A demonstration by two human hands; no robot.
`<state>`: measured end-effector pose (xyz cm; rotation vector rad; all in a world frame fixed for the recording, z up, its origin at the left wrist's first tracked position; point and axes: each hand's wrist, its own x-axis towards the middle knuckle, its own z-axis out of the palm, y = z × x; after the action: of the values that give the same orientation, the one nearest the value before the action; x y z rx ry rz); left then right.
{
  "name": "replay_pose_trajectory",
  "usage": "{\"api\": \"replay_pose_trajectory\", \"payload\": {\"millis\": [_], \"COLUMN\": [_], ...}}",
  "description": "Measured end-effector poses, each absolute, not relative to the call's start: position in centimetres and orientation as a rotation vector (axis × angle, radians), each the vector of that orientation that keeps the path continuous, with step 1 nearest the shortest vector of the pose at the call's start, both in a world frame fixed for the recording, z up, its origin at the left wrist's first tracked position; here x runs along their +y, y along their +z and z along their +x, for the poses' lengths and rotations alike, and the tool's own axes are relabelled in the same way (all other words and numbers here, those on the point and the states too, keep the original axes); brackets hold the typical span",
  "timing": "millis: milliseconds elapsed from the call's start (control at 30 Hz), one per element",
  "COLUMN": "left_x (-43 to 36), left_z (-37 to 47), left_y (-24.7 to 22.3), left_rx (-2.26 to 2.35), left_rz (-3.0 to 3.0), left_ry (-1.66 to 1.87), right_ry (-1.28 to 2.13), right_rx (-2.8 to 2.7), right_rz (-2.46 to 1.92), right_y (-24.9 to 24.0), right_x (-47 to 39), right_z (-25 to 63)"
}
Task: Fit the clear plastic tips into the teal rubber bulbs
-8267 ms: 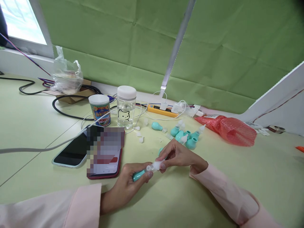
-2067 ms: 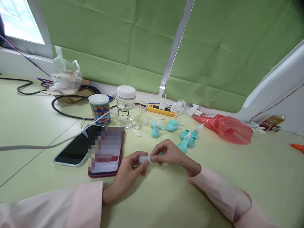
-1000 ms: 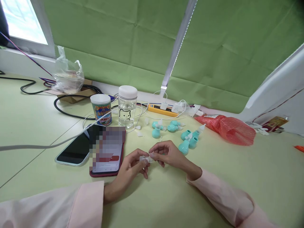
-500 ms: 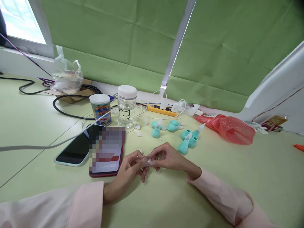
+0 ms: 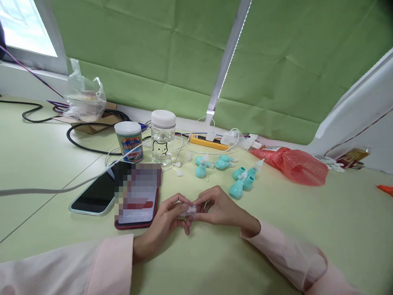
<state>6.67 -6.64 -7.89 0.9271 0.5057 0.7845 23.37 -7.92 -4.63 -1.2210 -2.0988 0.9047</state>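
Small clear plastic piece held just above the table, between both hands, in front of the phones and bulbs. Its left end is pinched narrowly between thumb and fingers of the left hand; its right end is gripped by the fingertips of the right hand. Whether it is made of one part or two cannot be told, the view being partly covered by fingers. Both wrists are covered by pale pink sleeves.

Beyond the right hand, teal bulbs are grouped on the table; open mouths are shown by two. A second cluster is scattered farther back. A few white tips are seen left of it. To the left, a dark phone is partly overlapped by a red-cased phone. Behind these, a lidded bottle is placed upright beside a printed tub.
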Motion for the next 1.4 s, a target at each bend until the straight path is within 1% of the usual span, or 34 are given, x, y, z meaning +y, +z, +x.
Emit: {"api": "replay_pose_trajectory", "payload": {"millis": [267, 433, 500, 633, 700, 767, 833, 933, 1067, 1167, 1300, 1400], "left_x": [-7.0, -7.4, -7.5, -7.4, -7.5, -7.7, -8.0, -8.2, -8.2, -8.1, -7.9, -7.7], "left_z": [6.5, 6.5, 6.4, 6.3, 6.2, 6.1, 5.8, 5.3, 5.3, 5.7, 6.1, 6.0], "left_y": [-7.9, -7.9, -8.1, -8.6, -8.6, -8.3, -8.1, -7.8, -7.9, -7.8, -7.8, -8.4], "left_rx": [0.53, 0.563, 0.594, 0.661, 0.728, 0.762, 0.679, 0.488, 0.517, 0.563, 0.69, 0.684], "left_rz": [1.136, 1.322, 1.399, 1.506, 1.588, 1.754, 1.993, 2.294, 2.425, 2.577, 2.732, 2.733], "left_ry": [0.827, 0.801, 0.798, 0.802, 0.822, 0.881, 0.948, 0.985, 1.003, 0.86, 0.556, 0.557], "right_ry": [0.942, 0.834, 0.702, 0.274, 0.038, -0.085, -0.092, -0.001, 0.113, 0.149, 0.031, -0.04], "right_rx": [-2.091, -2.343, -2.35, -2.252, -2.162, -2.081, -2.028, -1.982, -1.948, -1.97, -2.007, -2.007], "right_rz": [-1.213, -1.257, -1.367, -1.666, -1.89, -2.096, -2.235, -2.328, -2.372, -2.369, -2.381, -2.381], "right_y": [-4.5, -2.0, -0.3, 2.5, 3.2, 3.4, 3.3, 2.9, 2.1, 1.0, -0.6, -1.2], "right_x": [-8.0, -8.4, -8.4, -8.1, -7.8, -7.3, -6.8, -6.1, -5.1, -4.3, -3.4, -3.1], "right_z": [23.3, 24.4, 25.6, 29.5, 31.9, 34.2, 36.0, 37.5, 37.9, 37.8, 37.3, 36.9]}}
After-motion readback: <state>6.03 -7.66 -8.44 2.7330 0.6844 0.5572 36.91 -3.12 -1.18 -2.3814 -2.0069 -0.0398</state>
